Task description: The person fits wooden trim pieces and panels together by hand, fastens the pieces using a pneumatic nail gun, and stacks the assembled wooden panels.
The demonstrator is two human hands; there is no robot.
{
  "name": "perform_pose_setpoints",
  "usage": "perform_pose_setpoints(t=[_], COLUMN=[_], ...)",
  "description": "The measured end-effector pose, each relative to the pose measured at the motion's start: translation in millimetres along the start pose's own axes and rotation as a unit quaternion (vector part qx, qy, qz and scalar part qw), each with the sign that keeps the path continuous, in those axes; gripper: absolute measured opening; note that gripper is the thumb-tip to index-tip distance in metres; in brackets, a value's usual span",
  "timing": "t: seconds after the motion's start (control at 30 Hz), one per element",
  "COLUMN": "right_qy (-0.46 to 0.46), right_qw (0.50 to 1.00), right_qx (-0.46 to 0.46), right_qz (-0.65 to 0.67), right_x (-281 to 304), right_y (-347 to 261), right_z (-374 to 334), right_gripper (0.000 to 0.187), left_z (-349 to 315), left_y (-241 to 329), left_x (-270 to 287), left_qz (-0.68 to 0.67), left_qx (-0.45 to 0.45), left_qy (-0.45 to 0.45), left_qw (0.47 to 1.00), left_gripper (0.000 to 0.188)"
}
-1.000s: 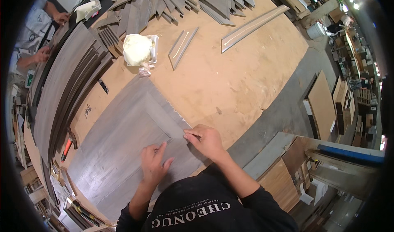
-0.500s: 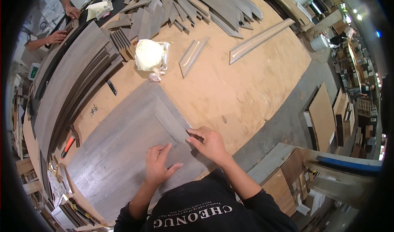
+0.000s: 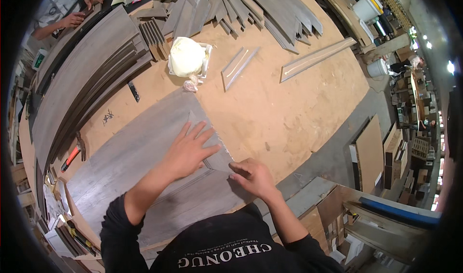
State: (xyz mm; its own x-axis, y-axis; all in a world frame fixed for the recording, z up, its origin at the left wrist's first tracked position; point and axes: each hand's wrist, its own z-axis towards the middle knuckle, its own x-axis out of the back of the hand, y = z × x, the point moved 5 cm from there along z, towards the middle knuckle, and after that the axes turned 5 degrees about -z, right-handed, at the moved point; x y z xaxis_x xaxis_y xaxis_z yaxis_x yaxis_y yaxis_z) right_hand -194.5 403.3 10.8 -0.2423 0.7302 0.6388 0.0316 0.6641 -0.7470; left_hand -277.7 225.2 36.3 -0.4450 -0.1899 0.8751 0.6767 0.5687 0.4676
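Observation:
A large grey wood-grain panel (image 3: 120, 164) lies on the tan worktable in front of me, with mitred grey trim strips (image 3: 205, 179) laid along its right end. My left hand (image 3: 185, 150) is open, fingers spread flat over the trim near the panel's right edge. At the corner where two strips meet, my right hand (image 3: 254, 177) has its fingers curled and its thumb and index at the panel's edge; its other fingertips are hidden. Beyond the panel lie a short mitred strip (image 3: 236, 72) and a longer strip (image 3: 301, 66), each with a pale bead of glue on it.
A bag of cream glue (image 3: 186, 58) sits in a white tray. Cut grey strips (image 3: 193, 14) are heaped at the far side; long boards (image 3: 91, 56) are stacked left. A hammer (image 3: 73, 156) and small nails (image 3: 108, 117) lie left. A co-worker's hands (image 3: 72, 19) are at far left.
My left hand has moved forward from the near part of the panel onto the trim and spread its fingers. My right hand stays at the corner. The whole view has shifted slightly.

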Motion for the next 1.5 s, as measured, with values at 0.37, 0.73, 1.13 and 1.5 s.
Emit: perform_pose_setpoints(t=[0.37,0.73,1.13,1.5], right_qy=[0.079,0.08,0.114,0.127], right_qw=[0.996,0.996,0.991,0.987], right_qx=[0.024,0.03,0.053,0.088], right_qz=[-0.027,-0.028,0.052,0.036], right_x=[-6.5,-5.2,-2.2,-3.6], right_y=[6.7,7.4,13.0,11.6], right_z=[-11.3,-3.0,-11.8,-12.2], right_gripper=[0.022,0.02,0.013,0.01], left_z=[26.1,30.1,25.7,27.5], left_y=[-4.8,-5.2,-10.9,-5.5], left_x=[-1.8,0.9,-3.9,-1.8], left_qz=[-0.043,-0.063,-0.097,-0.081], left_qx=[-0.043,-0.058,-0.075,-0.086], left_qy=[-0.068,-0.071,-0.049,-0.063], left_qw=[0.996,0.994,0.991,0.991], left_gripper=[0.048,0.047,0.05,0.048])
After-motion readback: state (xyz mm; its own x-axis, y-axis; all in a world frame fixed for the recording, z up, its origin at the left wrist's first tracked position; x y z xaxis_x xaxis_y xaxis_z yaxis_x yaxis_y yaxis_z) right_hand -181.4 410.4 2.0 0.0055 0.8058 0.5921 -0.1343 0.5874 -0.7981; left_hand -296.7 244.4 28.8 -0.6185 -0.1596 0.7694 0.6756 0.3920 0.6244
